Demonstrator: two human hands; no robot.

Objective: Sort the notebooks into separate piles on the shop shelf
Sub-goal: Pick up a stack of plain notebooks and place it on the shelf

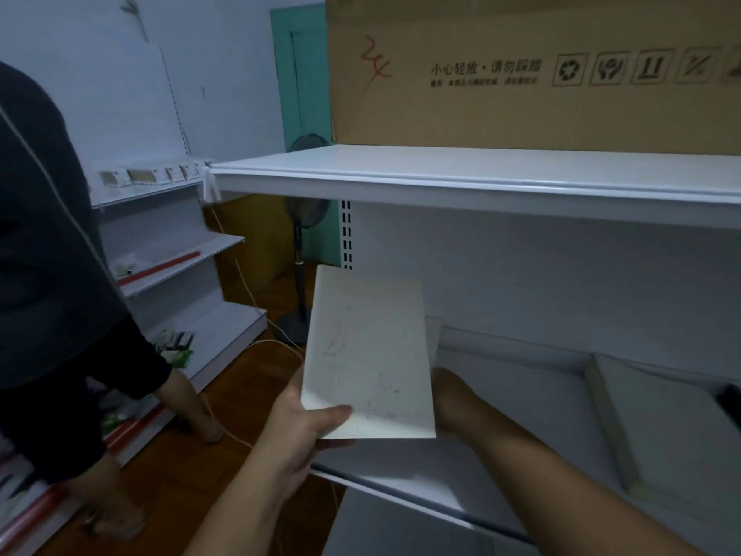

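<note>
Nearest the camera, the left hand (308, 429) pinches the lower left corner of a pale, cream-coloured thin notebook with a faintly marked cover (369, 355), thumb on the front and fingers curled behind it. It holds the notebook tilted up, above the front edge of the white metal shop shelf (501, 399). Just to the right, the right forearm reaches in behind that notebook; the right hand (435, 381) is hidden by the cover, so I cannot tell whether it is open or gripping anything. A second pale edge (435, 335) peeks out behind the notebook's right side, possibly another notebook, though it is too hidden to be sure.

Further right on the same shelf lies a flat white pile of notebooks (657, 427), with something dark (731, 399) at the frame's edge beside it. Above sits the upper white shelf board (481, 178), carrying a large brown cardboard box with printed handling symbols (521, 70).

My reading is that the step in hand is placing: one notebook is lifted and being judged for its pile. The next move likely calls for deciding whether it matches the pile on the right or starts a separate one on the bare left part, then laying it flat and square
</note>
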